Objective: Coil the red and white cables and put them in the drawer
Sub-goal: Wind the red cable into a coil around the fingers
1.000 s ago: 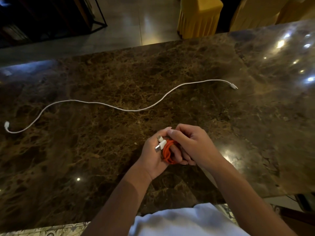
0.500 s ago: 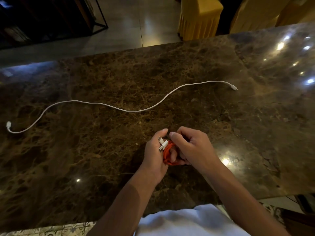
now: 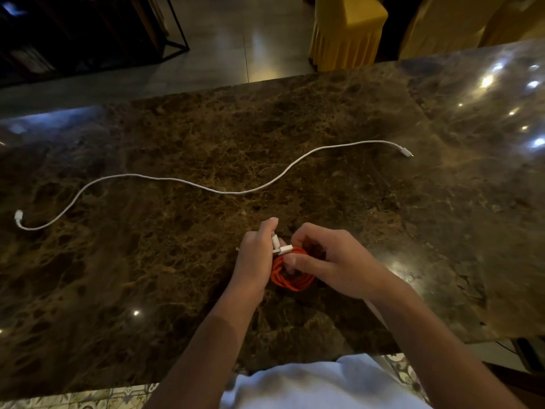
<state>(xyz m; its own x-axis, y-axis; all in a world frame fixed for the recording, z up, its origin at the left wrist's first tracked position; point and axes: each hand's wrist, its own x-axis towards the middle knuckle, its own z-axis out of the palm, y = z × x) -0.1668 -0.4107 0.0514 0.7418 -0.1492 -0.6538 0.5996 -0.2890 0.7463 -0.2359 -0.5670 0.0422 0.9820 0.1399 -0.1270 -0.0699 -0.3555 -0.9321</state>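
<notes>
The red cable (image 3: pixel 290 280) is wound into a small coil between both hands, just above the marble top. Its two white plugs stick up at the coil's upper left. My left hand (image 3: pixel 257 258) grips the coil at the plugs, thumb raised. My right hand (image 3: pixel 330 261) holds the coil's right side, with its thumb through the loop. The white cable (image 3: pixel 224 191) lies uncoiled in a long wave across the table, from a plug at the far left to a plug at the right. No drawer is in view.
The brown marble table (image 3: pixel 147 276) fills most of the view, its near edge at my body. Yellow-covered chairs (image 3: pixel 348 31) stand beyond the far edge, and a dark metal frame (image 3: pixel 177 33) stands at the back left.
The hands have spread slightly, so the red coil shows as a wider open loop. My right thumb now reaches through it. The white cable has not moved.
</notes>
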